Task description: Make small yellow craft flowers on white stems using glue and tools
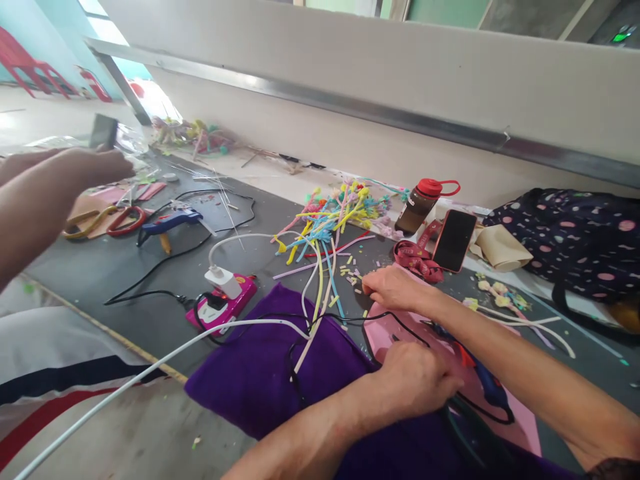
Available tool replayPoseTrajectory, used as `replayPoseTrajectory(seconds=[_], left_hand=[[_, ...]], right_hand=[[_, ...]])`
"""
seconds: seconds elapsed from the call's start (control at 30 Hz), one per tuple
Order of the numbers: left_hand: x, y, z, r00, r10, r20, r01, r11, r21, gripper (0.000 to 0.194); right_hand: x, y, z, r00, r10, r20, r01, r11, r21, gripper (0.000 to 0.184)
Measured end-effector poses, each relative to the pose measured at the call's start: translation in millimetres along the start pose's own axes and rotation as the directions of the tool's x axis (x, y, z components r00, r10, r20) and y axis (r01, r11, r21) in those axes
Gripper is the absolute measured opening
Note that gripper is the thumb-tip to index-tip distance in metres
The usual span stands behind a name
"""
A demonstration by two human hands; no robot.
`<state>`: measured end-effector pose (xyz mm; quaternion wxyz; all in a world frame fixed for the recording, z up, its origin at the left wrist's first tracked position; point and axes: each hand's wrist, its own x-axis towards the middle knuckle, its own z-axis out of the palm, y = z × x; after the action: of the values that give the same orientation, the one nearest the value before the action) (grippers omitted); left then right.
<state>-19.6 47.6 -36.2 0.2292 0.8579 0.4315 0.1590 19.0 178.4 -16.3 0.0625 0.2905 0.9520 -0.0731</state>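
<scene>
My left hand is closed in a fist over the purple cloth and the near edge of a pink sheet. What it holds, if anything, is hidden. A dark rounded thing lies just right of it, partly cut off. My right hand reaches across the pink sheet, fingers pressed together at the table beside small cut pieces of pipe cleaner. I cannot make out anything in its fingertips. A blue glue gun with a red trigger lies under my right forearm. Pipe-cleaner flowers are heaped beyond.
A pink power strip has a white charger and cables crossing the cloth. A bottle, a phone and a dark patterned bag stand behind. At left, another person's hand is above scissors and another glue gun.
</scene>
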Motion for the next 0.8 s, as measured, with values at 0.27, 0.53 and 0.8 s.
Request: replayPoseTrajectory(seconds=[0.27,0.53,0.8], left_hand=[[0.4,0.5,-0.1,0.999,0.022,-0.025,-0.021,0.999,0.027,0.031],[0.6,0.5,5.8,0.996,0.044,-0.08,-0.039,0.997,0.059,0.029],[0.0,0.2,6.2,0.994,0.063,-0.089,-0.058,0.996,0.065,0.029]], right_hand=[[10.1,-0.2,-4.0,0.997,-0.061,-0.055,0.071,0.978,0.195,0.027],[-8.4,3.1,-4.2,0.988,-0.145,0.05,0.136,0.98,0.141,0.025],[-3.1,1.4,1.1,0.994,-0.107,-0.019,0.109,0.986,0.126,0.037]])
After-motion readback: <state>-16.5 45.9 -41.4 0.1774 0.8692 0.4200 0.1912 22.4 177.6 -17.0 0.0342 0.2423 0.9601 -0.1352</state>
